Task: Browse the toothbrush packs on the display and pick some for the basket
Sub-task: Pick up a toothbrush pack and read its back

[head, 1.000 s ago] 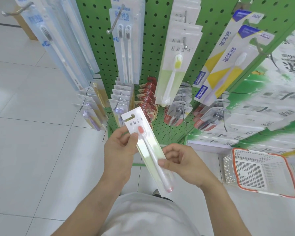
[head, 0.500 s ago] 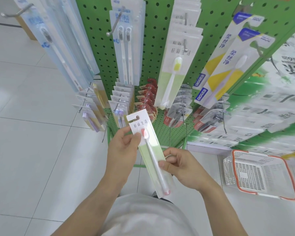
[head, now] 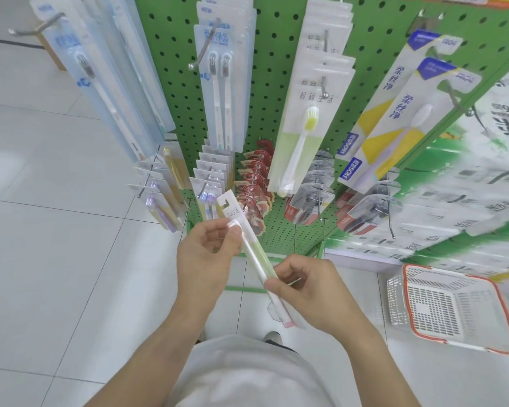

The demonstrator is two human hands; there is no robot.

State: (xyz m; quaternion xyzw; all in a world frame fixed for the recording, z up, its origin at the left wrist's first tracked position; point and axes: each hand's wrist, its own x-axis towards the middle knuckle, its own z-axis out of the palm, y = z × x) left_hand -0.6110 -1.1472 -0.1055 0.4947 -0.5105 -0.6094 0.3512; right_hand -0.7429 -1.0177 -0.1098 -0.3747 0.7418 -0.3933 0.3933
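Toothbrush pack (head: 254,254) held edge-on between both hands, in front of the display. Left hand (head: 206,254) pinches its upper part, thumb against curled fingers; right hand (head: 306,289) pinches the lower part, fingers curled. Its print is too small to read. Pegboard (head: 276,54), green, carries hanging packs: yellow-and-white packs (head: 394,124) read "FROG" and "柔丝净"; pale green pack (head: 303,133) has Chinese print, blurred. Basket (head: 453,306), white with orange rim, sits on the floor (head: 56,259) at right; floor is white tile.
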